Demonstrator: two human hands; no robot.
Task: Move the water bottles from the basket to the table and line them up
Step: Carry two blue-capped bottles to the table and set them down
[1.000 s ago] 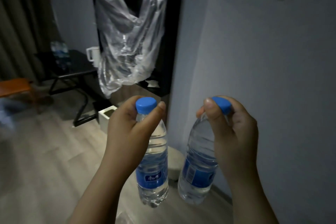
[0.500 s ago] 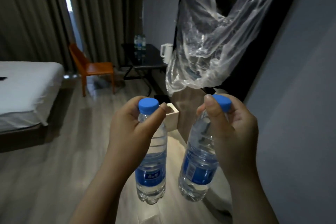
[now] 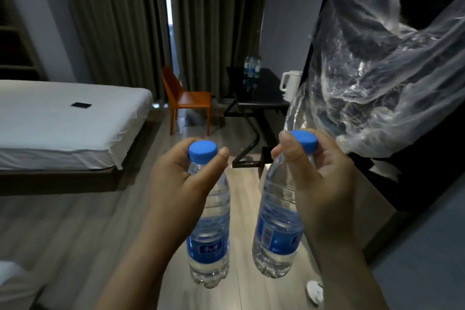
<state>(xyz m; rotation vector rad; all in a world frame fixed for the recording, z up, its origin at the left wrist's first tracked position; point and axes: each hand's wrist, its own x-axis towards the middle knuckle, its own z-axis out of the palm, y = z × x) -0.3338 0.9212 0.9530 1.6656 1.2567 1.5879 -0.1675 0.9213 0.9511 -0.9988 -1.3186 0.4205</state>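
The left bottle (image 3: 209, 234) is hanging nearly upright, cap up, above the floor (image 3: 75, 234); the right bottle (image 3: 276, 224) beside it is tilting, cap up and rightward. The left hand (image 3: 181, 184) and right hand (image 3: 322, 184) are each gripping one by its neck. The table (image 3: 264, 100) is standing well beyond.

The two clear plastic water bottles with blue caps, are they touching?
Apart. The head view shows wooden floor between the left-hand clear plastic bottle and the right-hand clear plastic bottle.

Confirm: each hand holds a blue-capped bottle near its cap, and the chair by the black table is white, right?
No: the head view shows the chair is orange, not white. The left hand and right hand do hold the left bottle and right bottle near their caps.
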